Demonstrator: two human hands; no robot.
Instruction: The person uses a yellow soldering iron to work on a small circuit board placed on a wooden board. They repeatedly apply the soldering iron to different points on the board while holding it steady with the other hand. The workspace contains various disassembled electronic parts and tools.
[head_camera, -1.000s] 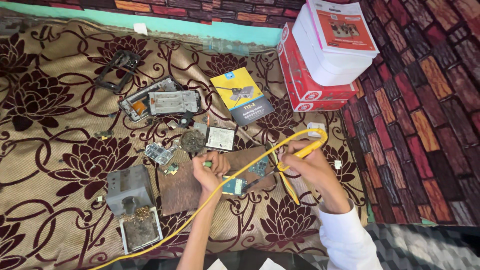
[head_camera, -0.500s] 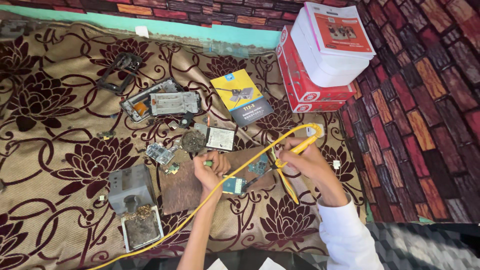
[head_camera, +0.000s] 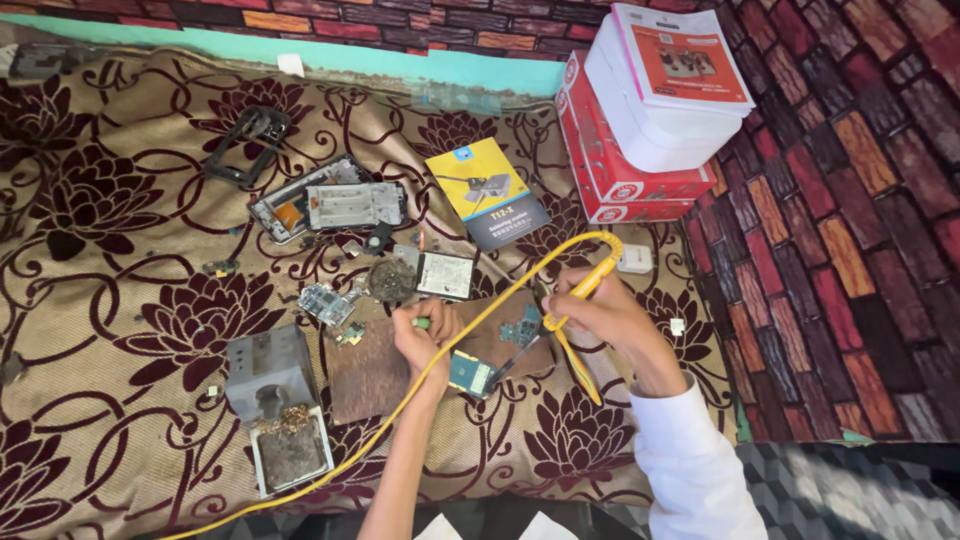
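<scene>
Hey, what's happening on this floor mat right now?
A person sits over a brown work board on a patterned mat. The right hand holds a yellow soldering iron, tip down toward a small circuit board. The left hand pinches a small green-tipped piece beside that board. Dismantled phone parts, a grey metal stand and stacked boxes lie around.

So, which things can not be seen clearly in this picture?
- Head view: the iron's tip, too small to tell whether it touches the circuit board.
- What the left hand pinches: only a green bit shows, fingers cover the rest.
- Right hand: its palm side is turned away.
- Yellow cord: cut off by the bottom edge.
- Parts on the brown mat: too small to identify.
</scene>
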